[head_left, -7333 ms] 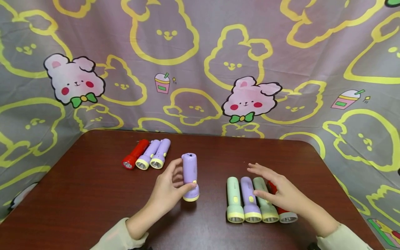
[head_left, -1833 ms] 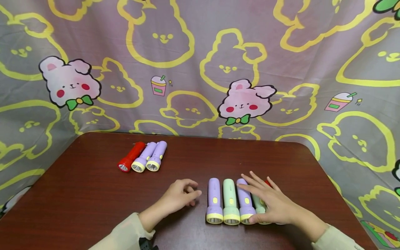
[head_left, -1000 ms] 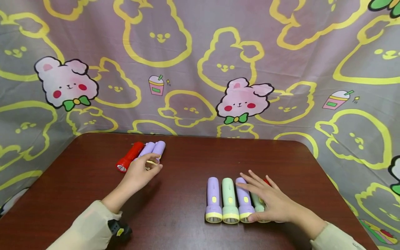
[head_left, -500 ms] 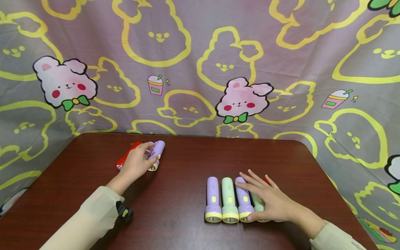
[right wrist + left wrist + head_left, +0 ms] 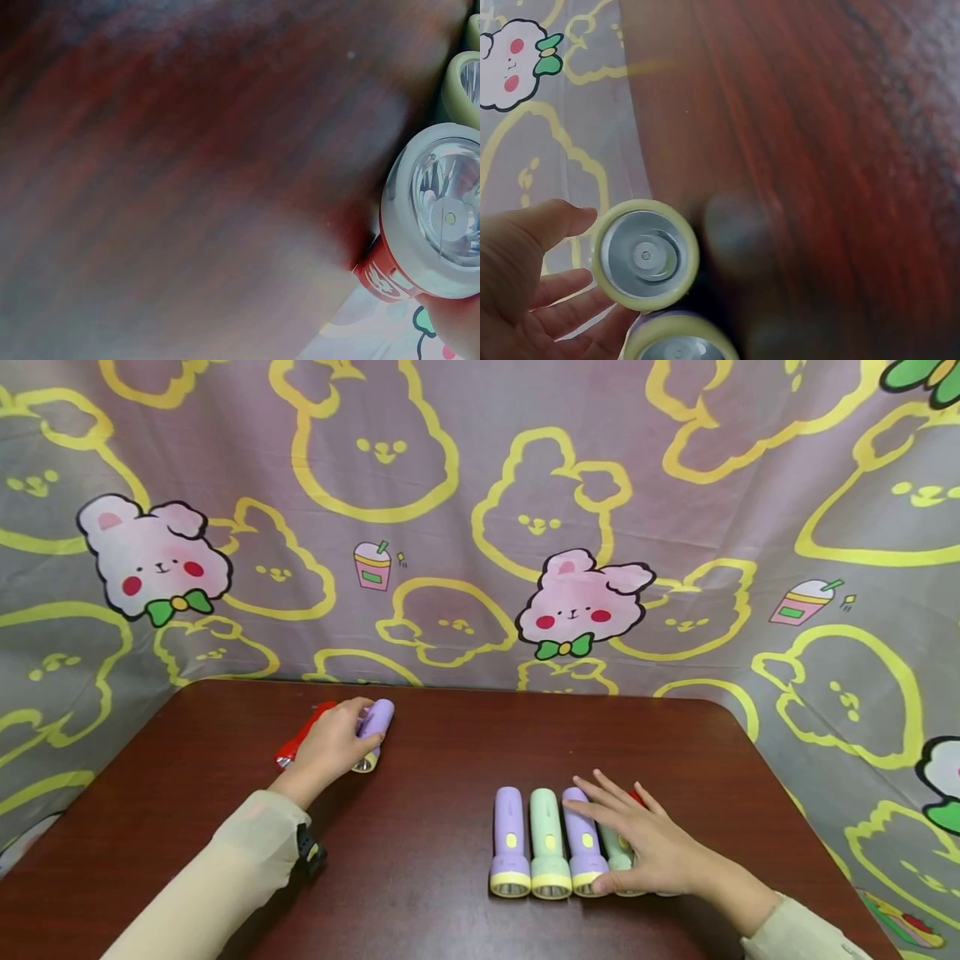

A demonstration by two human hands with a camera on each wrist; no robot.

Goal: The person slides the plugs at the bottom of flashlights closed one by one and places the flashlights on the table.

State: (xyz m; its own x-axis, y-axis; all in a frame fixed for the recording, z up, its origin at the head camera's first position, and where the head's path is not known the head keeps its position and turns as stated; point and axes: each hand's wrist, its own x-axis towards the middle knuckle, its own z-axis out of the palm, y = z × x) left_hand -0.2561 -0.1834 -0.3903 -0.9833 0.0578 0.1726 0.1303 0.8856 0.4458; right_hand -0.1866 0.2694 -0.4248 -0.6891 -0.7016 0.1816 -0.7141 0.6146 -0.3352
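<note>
At the back left, my left hand [image 5: 333,745] reaches over the small group and curls its thumb and fingers about the right-hand purple flashlight [image 5: 382,717]. A second purple flashlight [image 5: 676,346] lies beside it, mostly hidden by the hand in the head view, and a red flashlight [image 5: 288,752] is partly covered. My right hand [image 5: 660,852] spreads its fingers across the right end of a front row. In that row lie a purple flashlight [image 5: 509,839], a mint green one [image 5: 550,839], another purple one [image 5: 582,831], a half-hidden green one [image 5: 617,847] and a red one [image 5: 382,274].
The brown table [image 5: 435,793] carries both groups, with a stretch of bare tabletop between them. A patterned curtain [image 5: 465,510] hangs right behind the far edge and round the sides. A black wrist camera [image 5: 309,852] sits on the left sleeve.
The purple flashlight my left hand held earlier now lies at the row's left end. That hand has moved to the back left and closed in on the flashlights. My right hand stays over the row.
</note>
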